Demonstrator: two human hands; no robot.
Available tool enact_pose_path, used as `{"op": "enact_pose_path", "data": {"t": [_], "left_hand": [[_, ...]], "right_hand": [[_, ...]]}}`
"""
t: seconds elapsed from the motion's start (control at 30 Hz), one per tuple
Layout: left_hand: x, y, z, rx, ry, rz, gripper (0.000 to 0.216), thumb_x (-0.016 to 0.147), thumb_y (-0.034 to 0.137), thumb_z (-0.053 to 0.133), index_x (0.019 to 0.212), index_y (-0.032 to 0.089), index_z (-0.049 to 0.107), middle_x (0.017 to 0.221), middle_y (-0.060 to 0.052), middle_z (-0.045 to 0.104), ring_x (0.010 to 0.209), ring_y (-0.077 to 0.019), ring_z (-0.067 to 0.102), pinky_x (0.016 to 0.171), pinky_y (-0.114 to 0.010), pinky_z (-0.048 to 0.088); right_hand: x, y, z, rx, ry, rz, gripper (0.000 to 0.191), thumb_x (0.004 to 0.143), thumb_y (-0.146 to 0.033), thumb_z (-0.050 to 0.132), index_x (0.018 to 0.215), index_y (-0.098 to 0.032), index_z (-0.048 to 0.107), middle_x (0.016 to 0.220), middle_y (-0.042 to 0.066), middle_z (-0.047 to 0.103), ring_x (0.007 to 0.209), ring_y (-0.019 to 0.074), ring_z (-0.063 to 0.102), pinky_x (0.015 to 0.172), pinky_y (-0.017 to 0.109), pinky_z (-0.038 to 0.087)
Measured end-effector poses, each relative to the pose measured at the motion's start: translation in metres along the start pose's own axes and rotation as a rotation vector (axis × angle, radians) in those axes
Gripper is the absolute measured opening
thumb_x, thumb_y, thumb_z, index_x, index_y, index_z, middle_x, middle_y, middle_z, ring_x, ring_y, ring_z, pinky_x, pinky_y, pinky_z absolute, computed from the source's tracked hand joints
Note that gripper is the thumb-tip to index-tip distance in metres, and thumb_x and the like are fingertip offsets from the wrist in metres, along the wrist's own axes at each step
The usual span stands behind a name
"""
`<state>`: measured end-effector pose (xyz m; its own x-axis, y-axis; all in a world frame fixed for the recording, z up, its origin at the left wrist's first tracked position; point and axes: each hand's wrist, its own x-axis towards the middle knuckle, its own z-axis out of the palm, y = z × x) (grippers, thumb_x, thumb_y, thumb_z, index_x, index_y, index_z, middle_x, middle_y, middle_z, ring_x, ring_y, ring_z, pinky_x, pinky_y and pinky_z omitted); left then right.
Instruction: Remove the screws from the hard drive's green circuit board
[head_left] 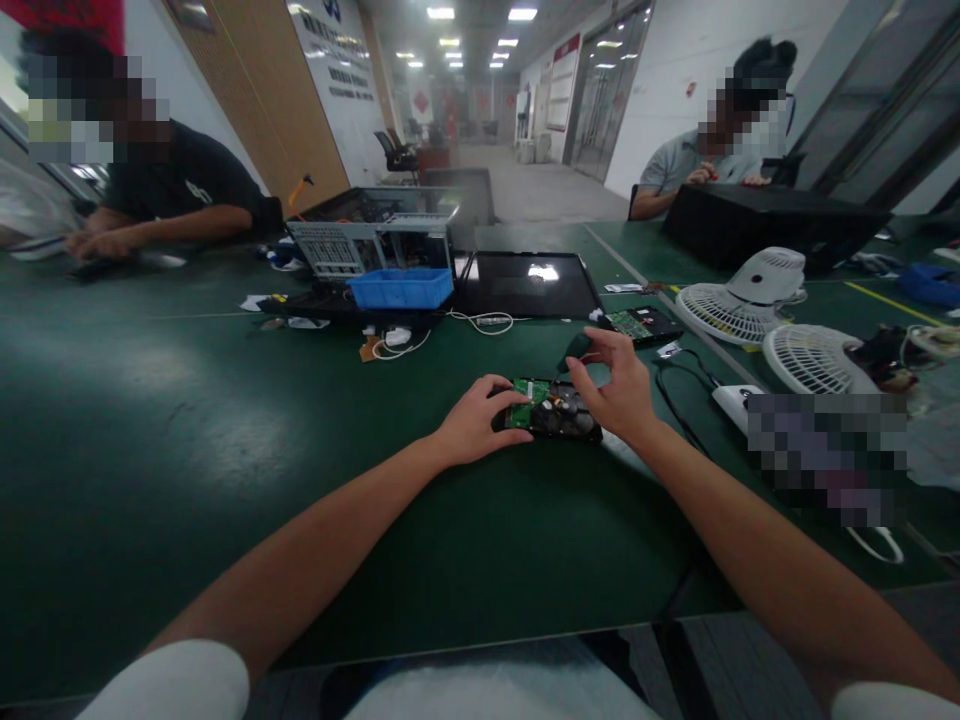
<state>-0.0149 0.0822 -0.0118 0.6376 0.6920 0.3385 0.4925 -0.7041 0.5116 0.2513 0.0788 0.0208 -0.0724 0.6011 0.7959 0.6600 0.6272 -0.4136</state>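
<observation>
A black hard drive (pixel 559 420) with a green circuit board on top lies on the green table (pixel 225 440) in front of me. My left hand (pixel 480 418) grips its left end, fingers curled round the edge. My right hand (pixel 619 385) hovers over its right side, fingers pinched round a dark tool handle (pixel 576 348) whose tip points down at the drive.
A second hard drive (pixel 643 324) lies just beyond. Farther back are a blue bin (pixel 401 288), an open computer case (pixel 371 235), a black panel (pixel 529 283) and white cables (pixel 397 340). Two white fans (pixel 739 300) sit at right. Two other people work at the far corners.
</observation>
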Motion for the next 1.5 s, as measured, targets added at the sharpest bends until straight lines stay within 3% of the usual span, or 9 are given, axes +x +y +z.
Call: {"op": "enact_pose_path", "data": {"t": [0.13, 0.33, 0.67, 0.9, 1.3, 1.5], "left_hand": [[0.0, 0.003, -0.002, -0.003, -0.005, -0.014, 0.058, 0.087, 0.057, 0.076, 0.137, 0.03, 0.064, 0.138, -0.011, 0.05, 0.129, -0.0331, 0.053, 0.107, -0.055, 0.05], [-0.001, 0.001, -0.002, 0.001, -0.017, -0.029, 0.059, 0.087, 0.058, 0.075, 0.138, 0.03, 0.064, 0.14, -0.011, 0.049, 0.13, -0.033, 0.052, 0.108, -0.055, 0.05], [0.0, 0.003, -0.003, -0.012, -0.018, -0.023, 0.058, 0.087, 0.057, 0.076, 0.137, 0.03, 0.064, 0.139, -0.011, 0.049, 0.129, -0.033, 0.052, 0.108, -0.054, 0.05], [0.0, 0.0, 0.0, -0.008, 0.009, 0.008, 0.058, 0.086, 0.055, 0.077, 0.136, 0.03, 0.064, 0.139, -0.011, 0.05, 0.129, -0.0322, 0.052, 0.11, -0.054, 0.049], [0.0, 0.001, -0.002, -0.002, -0.021, -0.018, 0.059, 0.086, 0.058, 0.076, 0.137, 0.031, 0.064, 0.14, -0.011, 0.049, 0.131, -0.0334, 0.051, 0.108, -0.055, 0.05], [0.0, 0.003, -0.002, -0.014, -0.005, -0.016, 0.057, 0.086, 0.055, 0.078, 0.136, 0.032, 0.064, 0.139, -0.01, 0.05, 0.13, -0.0325, 0.052, 0.11, -0.054, 0.049]], "right_hand": [[-0.002, 0.005, 0.005, 0.112, -0.004, 0.046, 0.048, 0.094, -0.034, 0.07, 0.135, -0.027, 0.047, 0.122, 0.011, 0.071, 0.094, 0.024, 0.075, 0.086, 0.045, 0.064], [-0.001, 0.006, 0.003, 0.061, 0.014, 0.065, 0.05, 0.09, -0.036, 0.075, 0.132, -0.025, 0.049, 0.104, 0.007, 0.072, 0.079, 0.0217, 0.074, 0.076, 0.042, 0.064], [-0.001, 0.003, 0.001, -0.01, 0.047, -0.029, 0.043, 0.094, -0.032, 0.071, 0.133, -0.025, 0.054, 0.115, 0.009, 0.065, 0.078, 0.0196, 0.071, 0.074, 0.041, 0.065], [-0.001, 0.01, 0.005, 0.105, 0.084, -0.06, 0.045, 0.093, -0.033, 0.072, 0.133, -0.029, 0.05, 0.138, 0.012, 0.062, 0.112, 0.0256, 0.071, 0.084, 0.045, 0.068], [0.004, 0.001, -0.003, -0.075, 0.123, -0.104, 0.032, 0.094, -0.03, 0.07, 0.123, -0.024, 0.06, 0.119, 0.011, 0.067, 0.091, 0.0228, 0.071, 0.079, 0.043, 0.065], [0.0, 0.001, 0.0, 0.077, 0.059, -0.041, 0.038, 0.096, -0.03, 0.064, 0.132, -0.026, 0.052, 0.136, 0.014, 0.064, 0.109, 0.0264, 0.072, 0.089, 0.047, 0.064]]}}
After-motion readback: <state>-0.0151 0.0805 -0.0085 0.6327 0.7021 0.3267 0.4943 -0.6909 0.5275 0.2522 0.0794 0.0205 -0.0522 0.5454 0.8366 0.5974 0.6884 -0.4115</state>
